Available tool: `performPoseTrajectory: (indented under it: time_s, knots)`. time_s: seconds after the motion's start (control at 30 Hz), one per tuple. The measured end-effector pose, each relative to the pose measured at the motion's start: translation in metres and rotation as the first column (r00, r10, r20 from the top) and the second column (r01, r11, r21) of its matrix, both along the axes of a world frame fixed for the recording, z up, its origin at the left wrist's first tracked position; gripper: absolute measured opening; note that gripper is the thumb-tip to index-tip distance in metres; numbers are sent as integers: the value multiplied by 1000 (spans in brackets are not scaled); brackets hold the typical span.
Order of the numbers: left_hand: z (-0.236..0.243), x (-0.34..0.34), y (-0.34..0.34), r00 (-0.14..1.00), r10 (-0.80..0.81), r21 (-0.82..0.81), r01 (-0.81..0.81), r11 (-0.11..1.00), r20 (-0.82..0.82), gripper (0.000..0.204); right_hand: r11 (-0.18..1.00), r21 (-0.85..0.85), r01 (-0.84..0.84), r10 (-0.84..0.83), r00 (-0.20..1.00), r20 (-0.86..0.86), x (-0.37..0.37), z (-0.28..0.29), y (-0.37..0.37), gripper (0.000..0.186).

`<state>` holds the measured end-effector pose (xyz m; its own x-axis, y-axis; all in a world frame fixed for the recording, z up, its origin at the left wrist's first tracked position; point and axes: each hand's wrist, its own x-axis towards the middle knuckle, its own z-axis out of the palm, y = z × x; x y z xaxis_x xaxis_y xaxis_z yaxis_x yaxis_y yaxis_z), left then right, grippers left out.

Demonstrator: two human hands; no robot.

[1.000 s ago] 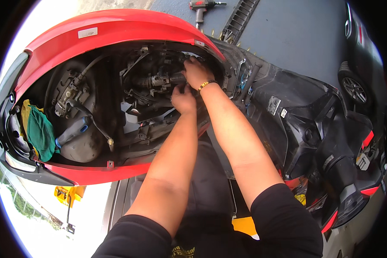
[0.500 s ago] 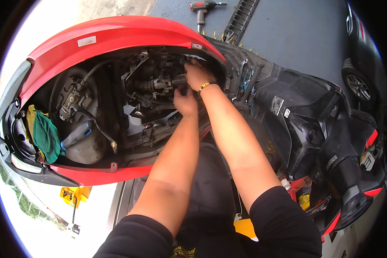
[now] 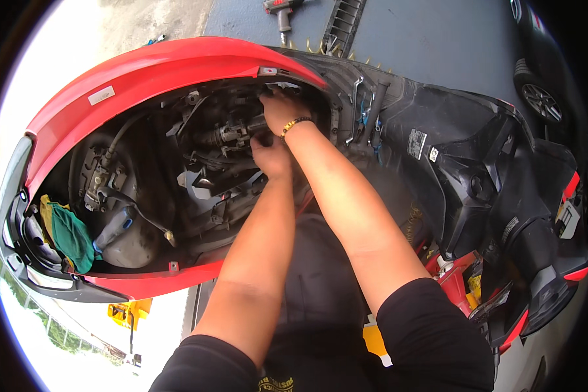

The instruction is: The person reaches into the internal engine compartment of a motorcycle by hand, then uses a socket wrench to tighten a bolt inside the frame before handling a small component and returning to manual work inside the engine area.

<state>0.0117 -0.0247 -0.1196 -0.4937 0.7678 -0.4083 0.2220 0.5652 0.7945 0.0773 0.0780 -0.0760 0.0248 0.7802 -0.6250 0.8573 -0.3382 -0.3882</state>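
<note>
Both my hands reach into the engine bay of a red scooter point(image 3: 170, 55). My right hand point(image 3: 282, 111), with a beaded bracelet at the wrist, curls over the right end of a metal-and-black cylindrical engine part point(image 3: 232, 134). Its fingertips are hidden among the dark parts. Just below and nearer to me, my left hand point(image 3: 270, 157) has its thumb raised against the underside of that same end. The left fingers are bent and mostly out of sight. What either hand pinches does not show.
Left in the bay are a grey tank point(image 3: 134, 245), a hose with a brass end point(image 3: 168, 236) and a green cloth point(image 3: 72, 236). Wrenches point(image 3: 355, 108) lie on the black footboard at right. An impact wrench point(image 3: 283, 13) lies on the floor beyond, near a drain grate point(image 3: 341, 25).
The whole view has shifted, so the scooter sits slightly lower and further left. Both hands stay at the same engine part, with little visible change in their grip.
</note>
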Motion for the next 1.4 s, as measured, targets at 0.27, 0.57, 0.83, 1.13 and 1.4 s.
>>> performPoseTrajectory:
  time_s: [0.27,0.57,0.83,1.13,1.4]
  knots:
    - [-34,-36,-6,900,-176,231,88,969,398,33,998,-61,33,-30,999,42,-34,0,15,35]
    - [-35,-4,-20,977,-149,-52,158,986,155,32,988,-138,74,-48,982,183,-31,13,12,43]
    - [-32,-1,-15,981,-155,-97,166,981,118,32,934,-132,-332,357,857,371,-37,8,7,42]
    - [-12,-17,-5,976,-205,-249,216,944,73,34,949,-116,-294,314,911,265,-34,4,11,33]
    - [93,-69,69,622,-638,-293,572,766,-453,29,952,286,-111,99,993,56,22,21,-27,31]
